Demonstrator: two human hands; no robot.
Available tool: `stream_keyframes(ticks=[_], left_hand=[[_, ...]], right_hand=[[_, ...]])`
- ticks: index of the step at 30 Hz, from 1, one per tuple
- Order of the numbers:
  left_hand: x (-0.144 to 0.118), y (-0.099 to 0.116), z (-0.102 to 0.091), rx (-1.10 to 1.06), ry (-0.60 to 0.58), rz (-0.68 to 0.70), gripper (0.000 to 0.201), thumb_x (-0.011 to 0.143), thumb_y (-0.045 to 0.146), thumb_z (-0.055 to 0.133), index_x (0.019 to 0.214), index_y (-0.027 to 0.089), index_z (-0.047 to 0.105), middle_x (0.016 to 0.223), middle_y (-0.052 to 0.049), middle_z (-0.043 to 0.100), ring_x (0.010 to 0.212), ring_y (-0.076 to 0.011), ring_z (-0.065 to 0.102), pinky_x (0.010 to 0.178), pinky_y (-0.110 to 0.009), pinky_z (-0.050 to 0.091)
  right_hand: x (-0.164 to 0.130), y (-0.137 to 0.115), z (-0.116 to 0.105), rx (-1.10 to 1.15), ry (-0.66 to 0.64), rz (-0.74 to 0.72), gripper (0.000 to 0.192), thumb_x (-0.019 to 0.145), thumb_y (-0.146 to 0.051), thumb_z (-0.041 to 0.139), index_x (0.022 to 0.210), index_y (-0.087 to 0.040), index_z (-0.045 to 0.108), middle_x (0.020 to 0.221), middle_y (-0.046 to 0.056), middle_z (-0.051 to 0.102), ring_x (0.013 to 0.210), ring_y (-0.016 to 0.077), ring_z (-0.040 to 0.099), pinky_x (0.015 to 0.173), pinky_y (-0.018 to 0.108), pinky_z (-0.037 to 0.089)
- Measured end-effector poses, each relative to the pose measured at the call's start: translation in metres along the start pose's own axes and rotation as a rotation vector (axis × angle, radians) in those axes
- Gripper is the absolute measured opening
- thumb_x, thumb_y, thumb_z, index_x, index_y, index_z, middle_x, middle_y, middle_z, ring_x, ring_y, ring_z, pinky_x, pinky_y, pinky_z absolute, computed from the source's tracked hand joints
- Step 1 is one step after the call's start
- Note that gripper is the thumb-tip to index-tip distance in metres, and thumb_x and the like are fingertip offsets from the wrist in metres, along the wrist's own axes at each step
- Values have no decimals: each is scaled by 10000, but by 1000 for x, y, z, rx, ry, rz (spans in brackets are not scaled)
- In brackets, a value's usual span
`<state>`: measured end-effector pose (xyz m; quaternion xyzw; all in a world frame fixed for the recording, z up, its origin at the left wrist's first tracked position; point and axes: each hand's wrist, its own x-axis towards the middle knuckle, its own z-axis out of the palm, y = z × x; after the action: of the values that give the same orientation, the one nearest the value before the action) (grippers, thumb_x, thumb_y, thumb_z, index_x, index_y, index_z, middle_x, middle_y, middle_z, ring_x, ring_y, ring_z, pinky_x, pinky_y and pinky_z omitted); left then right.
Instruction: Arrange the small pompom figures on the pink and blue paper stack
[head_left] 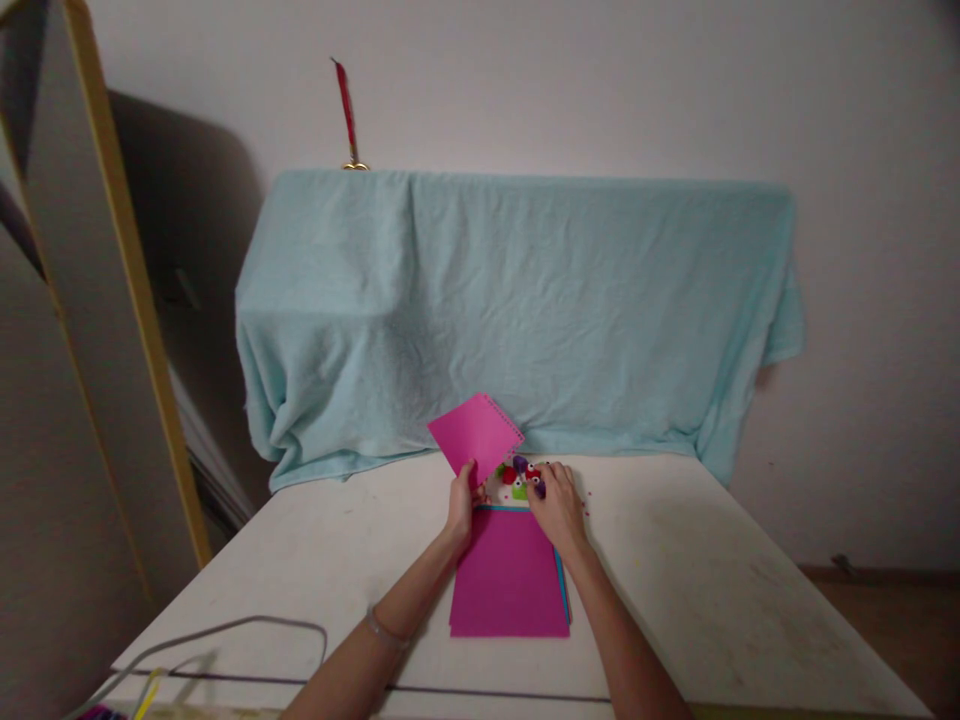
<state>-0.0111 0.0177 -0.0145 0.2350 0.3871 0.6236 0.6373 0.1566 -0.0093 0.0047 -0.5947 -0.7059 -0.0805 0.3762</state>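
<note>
Nearest you, flat pink paper sheets (510, 575) lie on the white bench (712, 580). Your left hand (463, 502) pinches a raised pink sheet (475, 434); your right hand (559, 508) seemingly closes on small colourful pom-poms (519, 474).

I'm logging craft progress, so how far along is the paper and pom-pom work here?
Done: a stack of pink sheets lies squared on the table. In hand: the left hand holds up a loose pink sheet by its lower edge, while the right hand rests on the coloured pom-poms. Left: the pom-poms sit loose in a small pile, none visibly fixed to paper.
</note>
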Motion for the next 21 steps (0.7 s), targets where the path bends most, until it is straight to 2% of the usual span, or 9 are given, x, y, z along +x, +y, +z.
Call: stream_keyframes(ticks=[4, 8, 15, 21], left_hand=[[-1, 0, 1, 5, 13, 21, 369, 688, 505, 661, 758, 170, 523, 515, 29, 523, 412, -107, 476, 474, -228, 404], [0, -1, 0, 17, 10, 10, 377, 685, 516, 657, 753, 178, 505, 482, 42, 487, 402, -107, 458, 474, -231, 405], [-1, 2, 2, 25, -34, 13, 378, 696, 521, 642, 685, 189, 461, 437, 53, 434, 377, -105, 423, 460, -239, 395], [-4, 3, 4, 18, -50, 23, 365, 709, 511, 634, 675, 181, 480, 445, 41, 468, 370, -100, 425, 454, -236, 396]], right_hand=[[1, -1, -1, 43, -11, -42, 196, 868, -172, 509, 1037, -192, 606, 964, 85, 553, 992, 255, 474, 900, 358, 373], [2, -3, -3, 63, -10, -71, 203, 879, -163, 489, 1043, -190, 606, 967, 85, 558, 990, 253, 476, 912, 366, 366], [2, -3, -4, 64, 15, -46, 165, 876, -199, 517, 1007, -175, 614, 957, 90, 565, 977, 254, 468, 906, 368, 363], [3, -5, -5, 76, 21, -47, 162, 883, -214, 511, 1000, -176, 616, 948, 89, 570, 977, 253, 469, 913, 372, 361]])
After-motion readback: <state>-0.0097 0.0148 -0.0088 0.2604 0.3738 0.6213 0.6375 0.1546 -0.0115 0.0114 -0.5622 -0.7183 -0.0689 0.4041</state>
